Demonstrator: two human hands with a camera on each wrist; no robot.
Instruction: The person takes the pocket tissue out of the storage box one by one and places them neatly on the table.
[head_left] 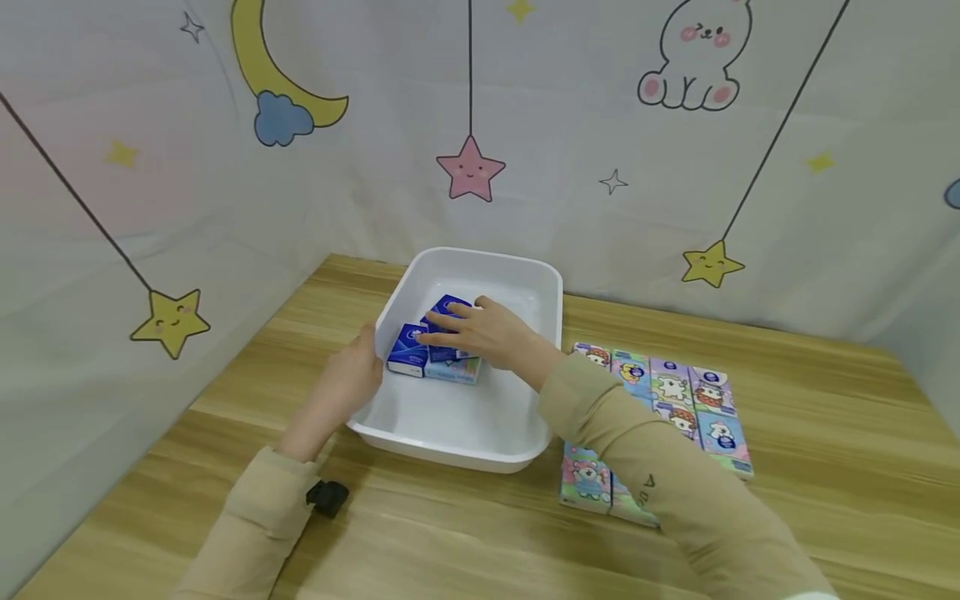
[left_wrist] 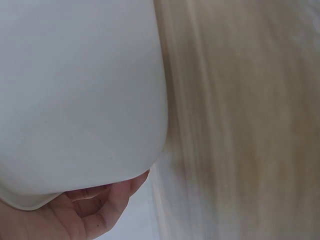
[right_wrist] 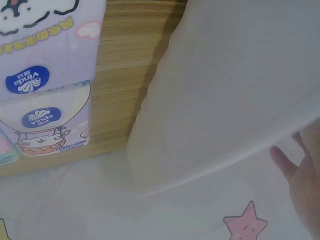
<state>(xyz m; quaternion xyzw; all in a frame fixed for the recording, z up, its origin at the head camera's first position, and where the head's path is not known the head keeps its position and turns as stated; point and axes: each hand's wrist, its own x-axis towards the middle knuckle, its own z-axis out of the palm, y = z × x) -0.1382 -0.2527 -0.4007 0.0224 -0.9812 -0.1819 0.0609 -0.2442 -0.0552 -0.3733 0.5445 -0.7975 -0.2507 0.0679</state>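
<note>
Low in the middle of the frame, the left hand held the side of the white tub. Just past it, the right hand lay with flat fingers on the blue tissue packs inside. More packs lay at right.

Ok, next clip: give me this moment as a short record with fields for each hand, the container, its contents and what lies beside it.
left hand: left hand grips the left rim of the tray
right hand: right hand inside the tray, fingers lying on the blue tissue packs
container: white tray on the wooden table
contents: blue tissue packs against the left wall
beside it: cartoon-print tissue packs in rows to the right of the tray
backdrop: printed curtain
</note>
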